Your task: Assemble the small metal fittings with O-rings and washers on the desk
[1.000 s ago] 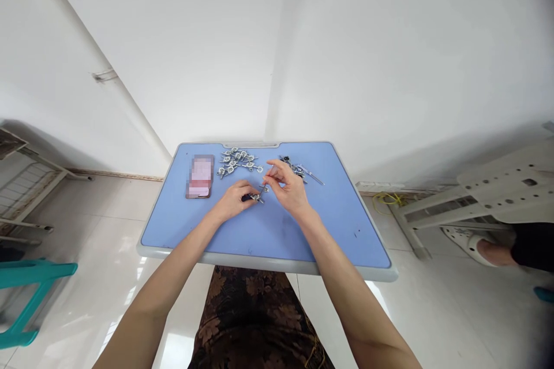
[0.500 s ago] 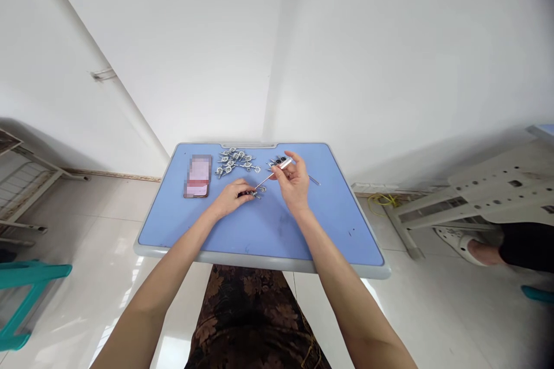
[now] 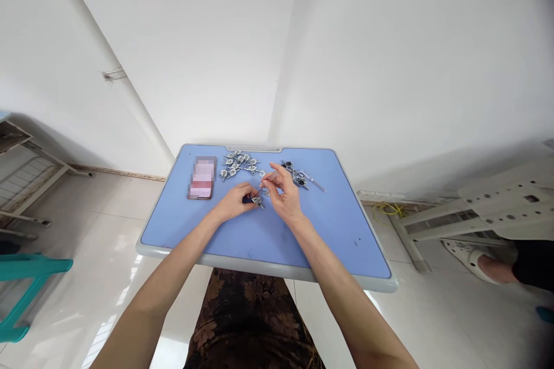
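Metal part [image 3: 257, 201] sits low over the near-middle of the blue counter [image 3: 259, 242] in the head view, its dark end in the narrow-closed fingers of the left hand [image 3: 235, 202]. The right hand [image 3: 285, 195] has its fingers pinched around a thin screwdriver [image 3: 259, 191], its shaft slanting down to the part; whether the tip is seated, I cannot tell. Beyond the hands lies a loose pile [image 3: 239, 162] of similar parts. To the right, parts with black discs [image 3: 295, 173] lie beside a slim clear tool [image 3: 318, 185]. A phone [image 3: 202, 179] rests at the left, apart from the pile.
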### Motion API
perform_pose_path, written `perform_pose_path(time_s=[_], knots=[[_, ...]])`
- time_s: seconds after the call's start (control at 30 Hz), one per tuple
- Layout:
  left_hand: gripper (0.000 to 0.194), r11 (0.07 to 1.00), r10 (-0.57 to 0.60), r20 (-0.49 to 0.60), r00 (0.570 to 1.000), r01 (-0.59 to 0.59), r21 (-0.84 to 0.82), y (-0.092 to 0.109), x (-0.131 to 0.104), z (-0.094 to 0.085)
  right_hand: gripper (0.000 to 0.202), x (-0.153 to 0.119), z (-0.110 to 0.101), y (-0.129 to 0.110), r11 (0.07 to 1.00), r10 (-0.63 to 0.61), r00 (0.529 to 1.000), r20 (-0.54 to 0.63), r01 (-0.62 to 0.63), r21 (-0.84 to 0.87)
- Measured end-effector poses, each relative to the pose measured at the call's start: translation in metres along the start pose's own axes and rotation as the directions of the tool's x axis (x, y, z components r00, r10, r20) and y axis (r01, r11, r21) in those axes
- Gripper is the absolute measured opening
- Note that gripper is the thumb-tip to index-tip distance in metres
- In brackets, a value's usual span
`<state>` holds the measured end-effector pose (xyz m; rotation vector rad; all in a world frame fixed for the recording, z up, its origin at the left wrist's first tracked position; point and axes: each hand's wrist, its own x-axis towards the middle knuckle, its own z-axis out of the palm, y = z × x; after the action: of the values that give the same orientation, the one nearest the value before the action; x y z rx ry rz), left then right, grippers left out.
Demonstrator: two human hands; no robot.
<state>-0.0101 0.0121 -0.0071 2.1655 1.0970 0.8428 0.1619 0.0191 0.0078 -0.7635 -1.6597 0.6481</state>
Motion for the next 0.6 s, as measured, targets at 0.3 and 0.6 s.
perform_pose_path(time_s=[0.3, 0.6], knots=[[0.008, 0.999, -0.022, 0.035, 0.999, 0.023, -0.039, 0.0006, 0.0013, -0.0019, 0.039, -0.0017, 0.0007, -0.0029, 0.999, -0.028, 0.997, 0.068, 0.03, -0.031], [0.008, 0.998, -0.018, 0.032, 0.999, 0.019, -0.062, 0.0012, 0.0017, -0.0014, 0.037, -0.0004, 0.0005, -0.0045, 0.998, -0.026, 0.997, 0.07, 0.03, -0.059]])
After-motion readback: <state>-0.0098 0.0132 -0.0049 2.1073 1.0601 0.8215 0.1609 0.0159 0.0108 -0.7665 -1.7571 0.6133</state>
